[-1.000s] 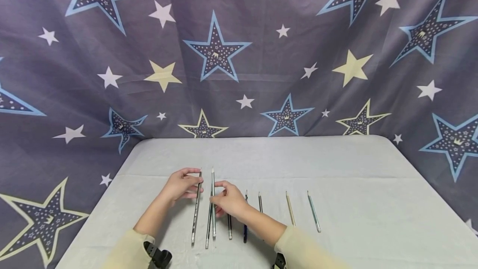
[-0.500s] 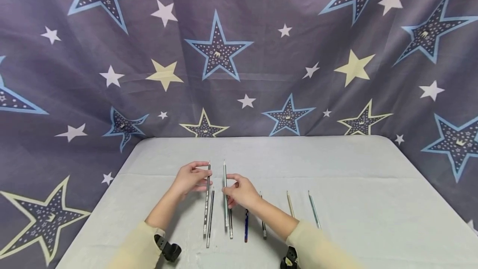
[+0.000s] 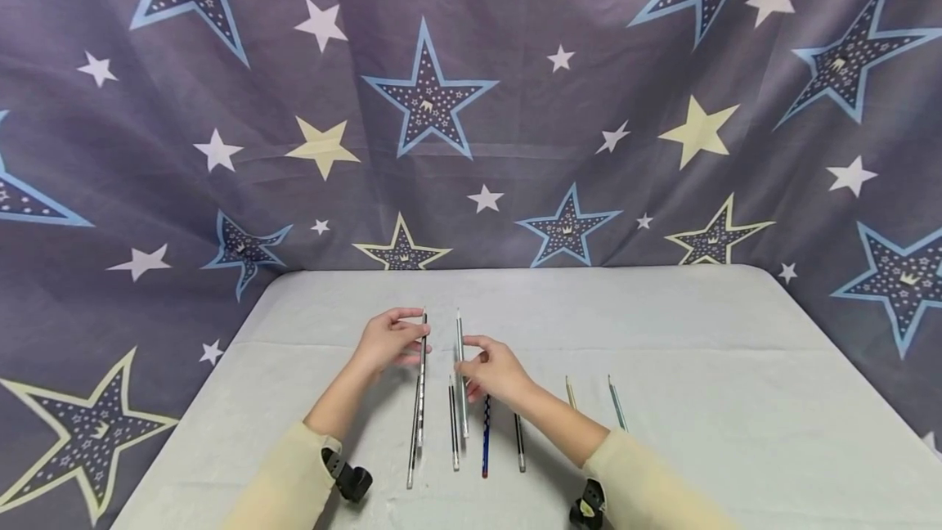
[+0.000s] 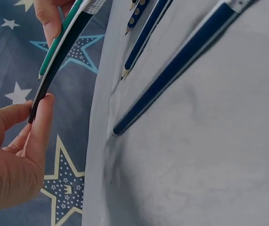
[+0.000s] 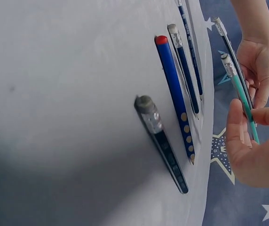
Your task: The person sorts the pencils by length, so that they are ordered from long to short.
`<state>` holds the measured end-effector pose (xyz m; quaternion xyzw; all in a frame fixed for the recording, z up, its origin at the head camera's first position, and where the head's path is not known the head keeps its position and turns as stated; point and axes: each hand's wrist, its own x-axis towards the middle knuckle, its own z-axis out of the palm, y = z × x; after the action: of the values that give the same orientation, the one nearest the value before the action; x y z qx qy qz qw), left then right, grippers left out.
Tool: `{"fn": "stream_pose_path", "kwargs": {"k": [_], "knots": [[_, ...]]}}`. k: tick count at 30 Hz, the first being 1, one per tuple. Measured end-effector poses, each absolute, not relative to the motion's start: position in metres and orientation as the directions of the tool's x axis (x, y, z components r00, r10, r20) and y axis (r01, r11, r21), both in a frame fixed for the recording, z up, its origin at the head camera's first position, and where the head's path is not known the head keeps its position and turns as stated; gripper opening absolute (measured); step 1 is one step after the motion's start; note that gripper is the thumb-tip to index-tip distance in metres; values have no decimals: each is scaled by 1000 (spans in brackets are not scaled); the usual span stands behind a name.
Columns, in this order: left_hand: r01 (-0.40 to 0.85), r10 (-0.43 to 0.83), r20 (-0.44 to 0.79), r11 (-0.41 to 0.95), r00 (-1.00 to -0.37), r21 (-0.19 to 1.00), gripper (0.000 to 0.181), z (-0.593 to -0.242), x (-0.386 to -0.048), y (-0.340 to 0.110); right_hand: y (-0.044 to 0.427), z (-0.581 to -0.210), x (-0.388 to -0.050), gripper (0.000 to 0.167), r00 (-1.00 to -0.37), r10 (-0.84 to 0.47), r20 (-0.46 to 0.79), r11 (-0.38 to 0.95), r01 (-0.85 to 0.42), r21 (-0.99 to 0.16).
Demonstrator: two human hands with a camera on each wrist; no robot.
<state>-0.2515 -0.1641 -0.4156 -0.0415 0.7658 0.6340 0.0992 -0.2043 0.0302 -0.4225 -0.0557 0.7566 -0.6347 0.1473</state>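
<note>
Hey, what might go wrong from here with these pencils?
The left hand pinches the dark pencil near its tip, so its eraser end might swing or slip down.

The right hand holds the green pencil close beside the black pencil in the head view; lowering it there may bump that one.

The right forearm partly covers the gold pencil and might brush it.
</note>
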Motion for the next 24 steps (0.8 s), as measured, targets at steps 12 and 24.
{"fn": "stream_pose_path", "kwargs": {"k": [12,24], "knots": [[-175,54,-186,166,-981,971,41,-408,-268,-154,39,-408,-199,52,-949,-269,-163,192,113,-975],[-182,28,-188,150,-982,972,43,-402,-290,-146,45,-420,-205,53,-950,-268,-160,183,113,-977]]}}
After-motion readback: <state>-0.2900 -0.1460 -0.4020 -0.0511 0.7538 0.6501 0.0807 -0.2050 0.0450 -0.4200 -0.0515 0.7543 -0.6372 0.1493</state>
